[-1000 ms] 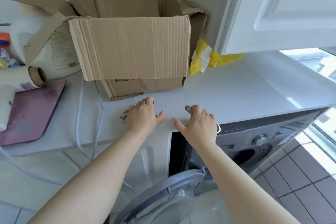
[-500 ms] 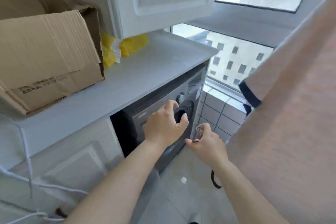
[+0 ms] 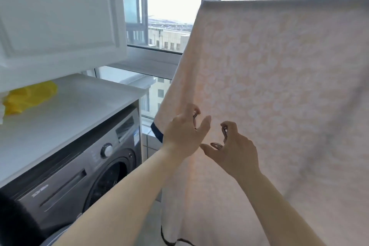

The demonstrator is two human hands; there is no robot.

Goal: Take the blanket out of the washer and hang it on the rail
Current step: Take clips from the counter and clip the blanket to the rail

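In front of the window, I am seeing the blanket [image 3: 279, 90] hanging draped, pale peach with a dark-trimmed corner. My left hand [image 3: 184, 136] is pinching a small metal clip [image 3: 195, 118] between curled fingers; my right hand [image 3: 233, 151] is gripping another metal clip [image 3: 224, 136], both just before the fabric. The washer [image 3: 79, 175] is sitting under the counter [image 3: 69, 110], at left.

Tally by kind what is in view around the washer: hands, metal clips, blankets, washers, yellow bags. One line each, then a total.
Hands: 2 (left hand, right hand)
Metal clips: 2 (clip, clip)
Blanket: 1
Washer: 1
Yellow bag: 1
Total: 7
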